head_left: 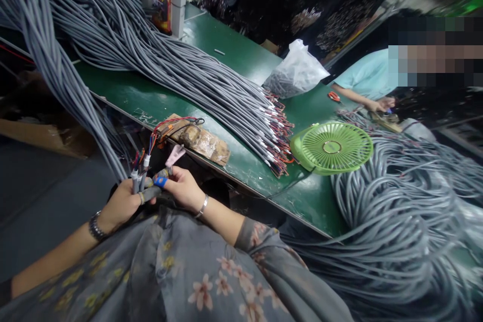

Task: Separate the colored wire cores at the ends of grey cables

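My left hand (123, 204) is closed around a few grey cable ends (139, 177) that stand upright, with red, blue and orange inner wires showing at their tips. My right hand (181, 188) is closed too, its taped fingertips pinching a small pinkish tool (174, 155) right beside those cable ends. Both hands are held above my lap, just in front of the green table's near edge (241, 188). A taped brown block (199, 141) with red and black wires lies on the table just beyond my hands.
A long bundle of grey cables (181, 65) runs across the table, its stripped ends near a green fan (332, 147). More grey cable is piled at right (396, 221). A plastic bag (296, 71) sits behind. Another person's hand (381, 104) works at far right.
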The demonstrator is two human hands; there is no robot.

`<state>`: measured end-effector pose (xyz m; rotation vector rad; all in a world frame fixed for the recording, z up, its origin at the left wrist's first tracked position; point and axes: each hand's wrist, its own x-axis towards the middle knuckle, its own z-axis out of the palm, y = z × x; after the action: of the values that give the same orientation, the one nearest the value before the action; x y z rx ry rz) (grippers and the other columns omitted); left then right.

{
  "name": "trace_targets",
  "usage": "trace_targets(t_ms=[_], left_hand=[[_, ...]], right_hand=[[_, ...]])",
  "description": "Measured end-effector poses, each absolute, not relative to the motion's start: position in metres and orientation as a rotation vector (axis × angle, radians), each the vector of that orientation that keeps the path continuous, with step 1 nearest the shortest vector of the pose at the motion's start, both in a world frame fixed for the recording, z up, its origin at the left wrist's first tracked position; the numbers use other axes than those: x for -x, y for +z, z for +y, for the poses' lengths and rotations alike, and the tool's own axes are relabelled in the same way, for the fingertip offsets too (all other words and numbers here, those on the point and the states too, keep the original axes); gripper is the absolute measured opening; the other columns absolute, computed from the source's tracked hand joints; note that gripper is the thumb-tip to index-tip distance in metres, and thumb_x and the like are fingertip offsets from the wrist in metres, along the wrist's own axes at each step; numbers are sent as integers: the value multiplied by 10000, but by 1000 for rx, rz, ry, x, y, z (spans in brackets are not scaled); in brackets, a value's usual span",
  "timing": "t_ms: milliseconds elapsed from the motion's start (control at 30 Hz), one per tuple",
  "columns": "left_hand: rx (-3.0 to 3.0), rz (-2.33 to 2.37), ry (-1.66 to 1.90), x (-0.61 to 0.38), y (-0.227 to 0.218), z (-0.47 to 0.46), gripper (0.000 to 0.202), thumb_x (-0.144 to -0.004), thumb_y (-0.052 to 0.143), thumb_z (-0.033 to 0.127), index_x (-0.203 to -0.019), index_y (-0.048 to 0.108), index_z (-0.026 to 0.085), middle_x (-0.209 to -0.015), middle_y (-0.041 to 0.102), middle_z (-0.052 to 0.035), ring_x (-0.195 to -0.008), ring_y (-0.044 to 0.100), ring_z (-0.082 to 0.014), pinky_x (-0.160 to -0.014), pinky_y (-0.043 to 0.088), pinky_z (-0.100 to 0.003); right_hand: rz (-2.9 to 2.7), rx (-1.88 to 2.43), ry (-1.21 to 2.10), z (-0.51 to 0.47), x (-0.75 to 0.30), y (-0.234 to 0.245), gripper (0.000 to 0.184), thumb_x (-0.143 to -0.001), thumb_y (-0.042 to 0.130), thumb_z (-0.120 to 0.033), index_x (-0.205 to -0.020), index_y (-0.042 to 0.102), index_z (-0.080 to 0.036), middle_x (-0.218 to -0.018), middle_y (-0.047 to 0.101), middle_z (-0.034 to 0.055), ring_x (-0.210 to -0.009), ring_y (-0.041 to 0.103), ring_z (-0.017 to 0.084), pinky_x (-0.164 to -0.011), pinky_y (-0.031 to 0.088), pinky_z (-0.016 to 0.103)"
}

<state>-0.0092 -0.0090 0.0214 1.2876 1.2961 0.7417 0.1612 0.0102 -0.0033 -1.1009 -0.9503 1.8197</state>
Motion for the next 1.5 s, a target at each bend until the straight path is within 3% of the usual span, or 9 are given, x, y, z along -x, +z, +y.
trace_targets(t_ms=[233,400,567,900,1000,1200,1367,1500], left_hand=[[-1296,1316,764,9,21,-7,385,-691,776,559,-506,700,230,-528,686,-18,-581,580,-199,-648,478,-335],[-1287,1302,756,8,21,-7,395,-676,796,561,-480,680,238,-507,665,-22,-557,564,-203,-619,473,-335],[-1308,1313,745,10,20,-8,343,-679,782,507,-485,681,243,-519,668,-24,-567,565,-199,-621,481,-322],[-1313,1272,723,13,13,-7,389,-705,785,572,-551,713,221,-570,719,-29,-602,593,-198,-656,469,-329],[-1321,1262,763,14,16,-8,389,-722,788,559,-547,724,217,-569,712,-30,-616,593,-199,-673,459,-333],[-1130,1271,908,14,23,-10,365,-683,837,518,-520,712,217,-527,668,-30,-576,549,-178,-634,430,-328],[-994,1194,915,10,30,-6,396,-590,920,586,-542,727,243,-497,655,-28,-531,526,-186,-570,425,-332],[-1013,1156,885,0,39,0,407,-567,933,556,-482,718,221,-492,677,-37,-543,546,-177,-569,416,-315]], right_hand=[[-878,1201,1836,8,-164,3,507,-596,1006,-518,-700,609,-219,-625,611,-60,-586,535,108,-605,471,249],[-943,1133,1883,11,-165,4,511,-580,1032,-487,-782,652,-212,-749,663,-42,-670,576,112,-667,479,251],[-1006,1151,1834,13,-164,2,505,-585,1026,-483,-705,620,-207,-677,617,-62,-661,561,114,-704,505,269],[-792,1243,1827,9,-160,-3,294,-663,905,-324,-677,636,-205,-590,601,-68,-553,487,96,-573,417,232],[-703,1171,1848,10,-163,-8,338,-703,923,-371,-696,629,-205,-569,578,-71,-525,469,88,-547,410,220],[-541,1112,1946,15,-178,-16,449,-924,802,-586,-784,661,-183,-636,584,-37,-533,461,93,-538,469,228],[-572,1140,1881,30,-183,-15,585,-956,718,-721,-759,646,-176,-695,620,-5,-563,496,94,-554,481,221],[-666,985,1954,41,-179,-10,579,-937,727,-742,-810,678,-179,-697,614,-13,-605,538,107,-582,491,222]])
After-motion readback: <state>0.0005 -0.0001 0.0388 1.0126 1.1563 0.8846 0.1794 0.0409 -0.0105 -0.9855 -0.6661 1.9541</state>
